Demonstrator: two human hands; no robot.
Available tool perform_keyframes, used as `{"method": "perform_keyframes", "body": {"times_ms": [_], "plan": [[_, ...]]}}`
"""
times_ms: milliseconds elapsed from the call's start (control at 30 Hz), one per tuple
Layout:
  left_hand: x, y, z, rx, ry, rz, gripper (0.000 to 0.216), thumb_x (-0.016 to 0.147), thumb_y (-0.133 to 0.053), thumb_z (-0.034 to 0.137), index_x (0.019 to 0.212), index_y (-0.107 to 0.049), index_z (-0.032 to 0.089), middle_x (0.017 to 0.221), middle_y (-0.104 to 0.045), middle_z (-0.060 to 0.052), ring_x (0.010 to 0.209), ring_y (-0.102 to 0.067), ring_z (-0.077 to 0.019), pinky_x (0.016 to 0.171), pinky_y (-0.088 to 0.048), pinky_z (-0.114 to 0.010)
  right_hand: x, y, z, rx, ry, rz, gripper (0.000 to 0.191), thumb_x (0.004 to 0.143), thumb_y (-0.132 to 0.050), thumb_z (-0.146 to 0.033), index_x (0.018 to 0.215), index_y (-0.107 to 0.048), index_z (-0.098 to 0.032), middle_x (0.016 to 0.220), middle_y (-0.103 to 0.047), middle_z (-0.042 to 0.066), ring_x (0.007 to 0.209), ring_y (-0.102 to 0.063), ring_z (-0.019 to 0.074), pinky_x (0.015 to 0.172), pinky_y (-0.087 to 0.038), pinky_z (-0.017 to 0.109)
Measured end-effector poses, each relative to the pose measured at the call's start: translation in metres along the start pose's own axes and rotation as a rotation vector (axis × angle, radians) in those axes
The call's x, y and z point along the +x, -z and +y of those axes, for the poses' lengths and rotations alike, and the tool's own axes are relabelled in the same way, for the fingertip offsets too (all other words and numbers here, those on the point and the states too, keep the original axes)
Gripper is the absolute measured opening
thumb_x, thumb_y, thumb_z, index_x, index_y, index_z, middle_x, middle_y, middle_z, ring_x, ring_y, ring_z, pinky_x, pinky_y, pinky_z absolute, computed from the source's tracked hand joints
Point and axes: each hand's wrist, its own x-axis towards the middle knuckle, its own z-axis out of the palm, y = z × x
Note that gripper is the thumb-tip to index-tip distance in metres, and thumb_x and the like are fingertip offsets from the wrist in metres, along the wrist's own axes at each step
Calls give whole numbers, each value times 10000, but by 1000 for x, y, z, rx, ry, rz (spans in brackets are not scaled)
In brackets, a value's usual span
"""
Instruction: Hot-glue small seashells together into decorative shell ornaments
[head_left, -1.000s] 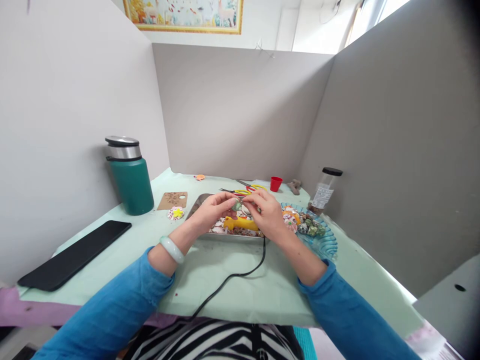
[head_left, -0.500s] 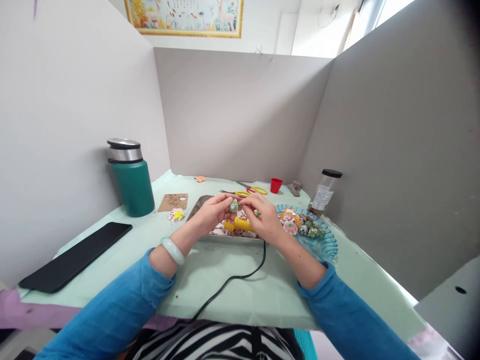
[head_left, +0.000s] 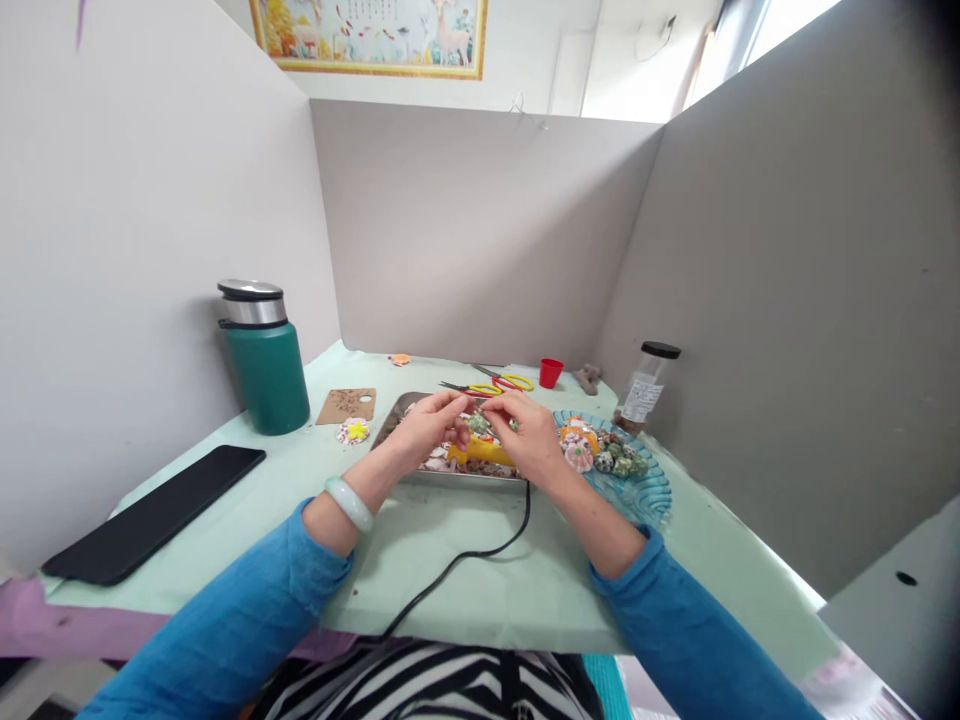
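Both hands meet above a metal tray [head_left: 395, 414] filled with several small shells. My left hand [head_left: 424, 431] and my right hand [head_left: 529, 433] pinch a small green speckled shell [head_left: 477, 423] between their fingertips. A second small green piece shows at my right fingers, too small to name. Under the hands, on the tray, lies a yellow corded tool [head_left: 480, 453]; its black cable [head_left: 457, 565] runs back toward me. A jade-coloured bangle [head_left: 344, 502] sits on my left wrist.
A blue glass dish [head_left: 645, 490] with several coloured shells stands right of the tray. A green flask [head_left: 262, 358], black phone [head_left: 150, 515], brown card [head_left: 345, 404] and flower ornament [head_left: 352, 431] are left. Scissors [head_left: 499, 381], a red cup [head_left: 551, 372] and a jar [head_left: 646, 385] stand behind.
The hands have stayed together over the tray; the green shell has been turned and lowered slightly between the fingertips. The view has shifted a little.
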Motion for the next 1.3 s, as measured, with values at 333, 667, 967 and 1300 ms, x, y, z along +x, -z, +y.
{"method": "perform_keyframes", "body": {"times_ms": [333, 667, 967, 1300], "plan": [[-1, 3, 1, 346, -83, 30, 365, 758, -610, 461, 934, -594, 141, 595, -551, 15, 512, -523, -103, 486, -440, -225, 4, 4, 8, -195, 112, 8, 141, 859, -534, -211, 795, -658, -223, 838, -626, 42, 847, -545, 191, 771, -377, 328], [4, 15, -2, 280, -96, 56, 339, 736, -645, 434, 886, -601, 132, 609, -577, 3, 519, -528, -94, 486, -420, -208, 8, 4, 2, -43, -51, 41, 98, 792, -526, -180, 760, -618, -193, 751, -622, 35, 733, -543, 173, 726, -416, 311], [2, 9, -1, 384, -160, -7, 435, 706, -689, 423, 1029, -574, 156, 782, -607, -16, 592, -560, -103, 562, -490, -254, 6, -3, 2, 96, -94, 7, 86, 767, -505, -177, 744, -586, -196, 734, -618, 14, 682, -556, 149, 645, -433, 268], [7, 8, -8, 440, -326, 93, 352, 680, -712, 347, 938, -595, 138, 879, -626, -48, 739, -574, -132, 669, -483, -265, 3, -5, 2, -64, 22, 9, 82, 795, -521, -168, 750, -583, -197, 733, -612, 17, 713, -548, 162, 678, -395, 293]]}}
